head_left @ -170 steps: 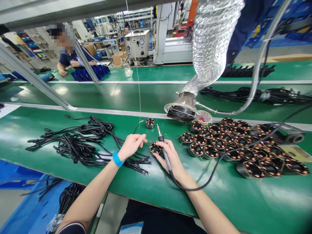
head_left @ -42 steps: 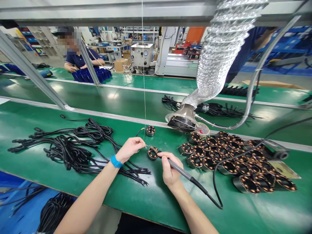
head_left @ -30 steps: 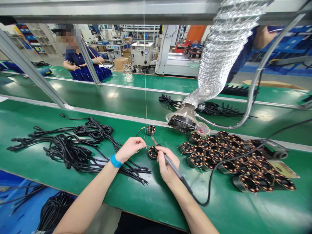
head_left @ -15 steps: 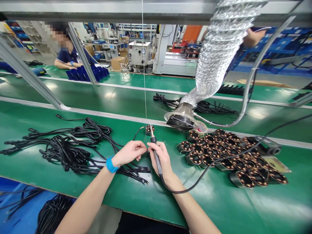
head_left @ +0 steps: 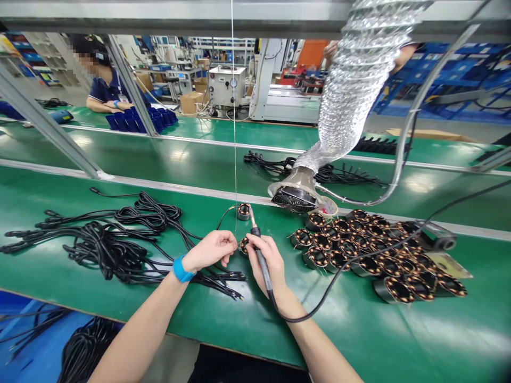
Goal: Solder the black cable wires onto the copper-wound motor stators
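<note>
Left hand (head_left: 211, 251) pinched closed; right hand (head_left: 273, 262) grips soldering iron (head_left: 263, 267).

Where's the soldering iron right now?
In the head view, the soldering iron is in the right hand, its tip pointing away from the person, beside the farther copper-wound ring.

The surface (head_left: 359, 340) is open near right. Black cables (head_left: 96, 247) block the left, grouped stators (head_left: 382, 290) the right.
</note>
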{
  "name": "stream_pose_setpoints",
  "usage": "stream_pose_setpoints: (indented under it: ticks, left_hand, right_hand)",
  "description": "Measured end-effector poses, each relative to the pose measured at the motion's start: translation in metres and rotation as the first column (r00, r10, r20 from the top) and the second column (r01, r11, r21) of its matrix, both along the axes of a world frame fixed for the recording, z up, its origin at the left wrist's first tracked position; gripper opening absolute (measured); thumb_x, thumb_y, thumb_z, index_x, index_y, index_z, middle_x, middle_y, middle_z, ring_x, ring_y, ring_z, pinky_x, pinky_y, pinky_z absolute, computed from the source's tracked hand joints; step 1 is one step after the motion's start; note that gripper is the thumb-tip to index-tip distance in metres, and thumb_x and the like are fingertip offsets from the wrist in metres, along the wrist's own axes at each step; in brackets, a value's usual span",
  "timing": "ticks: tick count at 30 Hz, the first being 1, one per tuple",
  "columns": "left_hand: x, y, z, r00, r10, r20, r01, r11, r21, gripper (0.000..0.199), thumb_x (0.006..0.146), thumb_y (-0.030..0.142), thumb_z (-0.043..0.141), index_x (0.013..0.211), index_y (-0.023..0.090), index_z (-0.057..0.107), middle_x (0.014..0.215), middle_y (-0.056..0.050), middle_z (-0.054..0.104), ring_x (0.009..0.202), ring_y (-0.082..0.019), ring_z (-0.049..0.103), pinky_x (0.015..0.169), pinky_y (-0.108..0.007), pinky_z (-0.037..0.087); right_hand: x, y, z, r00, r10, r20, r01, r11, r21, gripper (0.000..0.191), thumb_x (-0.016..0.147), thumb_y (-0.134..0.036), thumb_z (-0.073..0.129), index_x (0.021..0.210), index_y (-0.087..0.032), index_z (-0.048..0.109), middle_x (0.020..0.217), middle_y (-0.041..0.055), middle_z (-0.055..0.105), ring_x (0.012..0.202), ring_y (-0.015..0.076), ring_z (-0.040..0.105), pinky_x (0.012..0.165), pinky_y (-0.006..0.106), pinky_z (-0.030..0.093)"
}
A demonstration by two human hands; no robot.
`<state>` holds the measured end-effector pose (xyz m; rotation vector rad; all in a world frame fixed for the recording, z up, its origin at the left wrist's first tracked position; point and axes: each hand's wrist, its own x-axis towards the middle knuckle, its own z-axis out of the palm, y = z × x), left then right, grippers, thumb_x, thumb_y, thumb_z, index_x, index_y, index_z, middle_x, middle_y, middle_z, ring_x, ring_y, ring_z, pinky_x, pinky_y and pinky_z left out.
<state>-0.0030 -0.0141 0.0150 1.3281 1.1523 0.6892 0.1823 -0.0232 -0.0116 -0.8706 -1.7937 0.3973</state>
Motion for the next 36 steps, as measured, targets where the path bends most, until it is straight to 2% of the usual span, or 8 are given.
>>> stream_pose_setpoints:
  ticks: [2,5,9,18,26,31,36]
  left_hand:
    - [-0.001,0.0,-0.002,1.0,0.003,-0.006,-0.003,1.0,-0.004,0.019,0.082,0.034,0.057,0.08,0.015,0.057,0.057,0.003,0.057,0.046,-0.01,0.054,0.049,-0.022,0.047]
    - [-0.002,0.0,-0.001,0.999,0.01,-0.032,-0.01,1.0,-0.01,0.018,0.082,0.033,0.057,0.08,0.015,0.058,0.058,0.002,0.057,0.046,-0.01,0.054,0.048,-0.021,0.047]
    - [-0.002,-0.001,0.001,0.998,0.015,-0.059,-0.015,1.0,-0.004,0.017,0.082,0.032,0.057,0.079,0.015,0.057,0.058,0.002,0.057,0.046,-0.01,0.054,0.049,-0.021,0.048]
    - [-0.003,0.0,-0.001,0.995,0.037,-0.094,-0.035,0.999,0.02,0.021,0.082,0.037,0.058,0.079,0.016,0.057,0.056,0.002,0.057,0.045,-0.01,0.055,0.048,-0.021,0.047]
    - [-0.002,-0.001,0.002,0.992,0.028,-0.123,-0.025,0.999,0.027,0.019,0.084,0.035,0.057,0.079,0.016,0.057,0.055,0.003,0.057,0.046,-0.01,0.055,0.049,-0.021,0.047]
    - [-0.001,-0.002,0.003,0.992,0.033,-0.124,-0.03,0.999,0.03,0.019,0.084,0.035,0.057,0.08,0.016,0.057,0.055,0.003,0.057,0.045,-0.01,0.055,0.049,-0.021,0.047]
    - [-0.002,-0.001,0.002,0.99,0.037,-0.139,-0.033,0.999,0.033,0.019,0.084,0.034,0.057,0.079,0.016,0.057,0.052,0.003,0.056,0.045,-0.01,0.055,0.049,-0.02,0.045]
  right_hand:
    - [0.007,-0.004,0.002,0.997,-0.064,-0.047,0.064,0.998,-0.001,0.027,0.092,-0.016,0.053,0.116,-0.023,0.064,0.091,0.005,0.067,0.081,0.0156,0.066,0.076,0.029,0.055]
    - [0.017,-0.011,0.002,0.98,-0.141,-0.139,0.135,0.989,-0.054,0.019,0.092,-0.02,0.05,0.096,-0.022,0.069,0.079,0.0036,0.07,0.074,0.018,0.068,0.072,0.033,0.056]
    - [0.021,-0.018,0.001,0.974,-0.116,-0.196,0.098,0.99,-0.097,0.025,0.092,-0.024,0.047,0.08,-0.022,0.069,0.068,0.0015,0.069,0.066,0.0184,0.068,0.068,0.034,0.054]
    - [0.016,-0.018,0.007,0.987,-0.093,-0.128,0.079,0.991,-0.11,0.028,0.092,-0.025,0.046,0.076,-0.022,0.069,0.061,-0.0007,0.067,0.058,0.0166,0.065,0.061,0.031,0.051]
    - [0.016,-0.017,0.005,0.98,-0.102,-0.172,0.075,0.984,-0.159,0.03,0.092,-0.029,0.047,0.075,-0.022,0.069,0.056,-0.0003,0.063,0.056,0.017,0.065,0.059,0.03,0.051]
    - [0.016,-0.017,0.004,0.977,-0.068,-0.2,0.037,0.987,-0.154,0.028,0.092,-0.028,0.048,0.075,-0.021,0.069,0.06,0.0002,0.066,0.059,0.0167,0.066,0.06,0.029,0.051]
    - [0.017,-0.017,0.0,0.971,-0.085,-0.224,0.034,0.974,-0.224,0.031,0.093,-0.031,0.046,0.076,-0.021,0.071,0.059,0.0018,0.065,0.057,0.0175,0.065,0.053,0.028,0.049]
